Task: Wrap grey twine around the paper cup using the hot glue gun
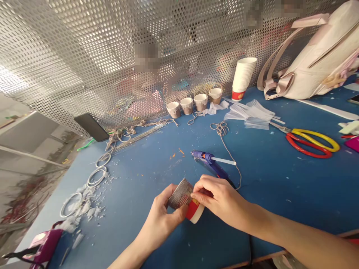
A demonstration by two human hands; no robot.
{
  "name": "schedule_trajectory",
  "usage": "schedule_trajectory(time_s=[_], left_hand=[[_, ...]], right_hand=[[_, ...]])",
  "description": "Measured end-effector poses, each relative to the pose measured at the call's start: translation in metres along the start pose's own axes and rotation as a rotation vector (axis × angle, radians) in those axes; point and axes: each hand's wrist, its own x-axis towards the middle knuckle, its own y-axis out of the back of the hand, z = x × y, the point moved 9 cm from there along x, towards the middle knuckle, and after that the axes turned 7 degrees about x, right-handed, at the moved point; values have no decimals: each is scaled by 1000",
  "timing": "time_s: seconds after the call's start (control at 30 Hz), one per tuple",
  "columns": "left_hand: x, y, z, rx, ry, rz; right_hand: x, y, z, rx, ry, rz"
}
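A red and white paper cup point(195, 213) lies tipped in my left hand point(162, 220), its base end pointing up and left. Grey-brown cord point(179, 194) is wound in close rows around much of it. My left fingers and thumb grip it from both sides. At the edge of the winding, my right hand point(217, 196) is closed in a pinch on the cord against the cup; its fingertips partly hide the strand. Loose cord point(220, 129) trails from a small heap toward my right wrist. Just beyond that hand rests a purple glue gun point(206, 157) with a white glue stick point(224, 160).
Several cord-covered cups point(201, 102) line the perforated metal screen point(112, 67), beside stacked paper cups point(243, 76). Scissors point(311, 142), white strips point(252, 114) and a pale backpack point(316, 59) occupy the right. Leftward are a phone point(91, 127), white rings point(97, 176) and scraps.
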Motion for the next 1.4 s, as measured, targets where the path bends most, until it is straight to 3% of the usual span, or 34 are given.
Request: schedule_trajectory(time_s=[0.33, 0.77, 0.9, 1.03, 1.2, 1.4], left_hand=[[1, -1, -5, -71, 8, -14], [1, 5, 3, -33, -54, 25], [3, 6, -8, -29, -55, 15], [5, 8, -20, -191, -82, 29], [6, 9, -21, -287, -156, -2], [10, 3, -28, -317, -90, -46]], right_hand=[[0, 2, 6, 15, -41, 7], [2, 3, 9, 91, -102, 5], [3, 2, 10, 115, -122, -1], [3, 1, 12, 125, -141, -4], [2, 0, 12, 140, -155, -16], [2, 1, 13, 174, -171, 7]])
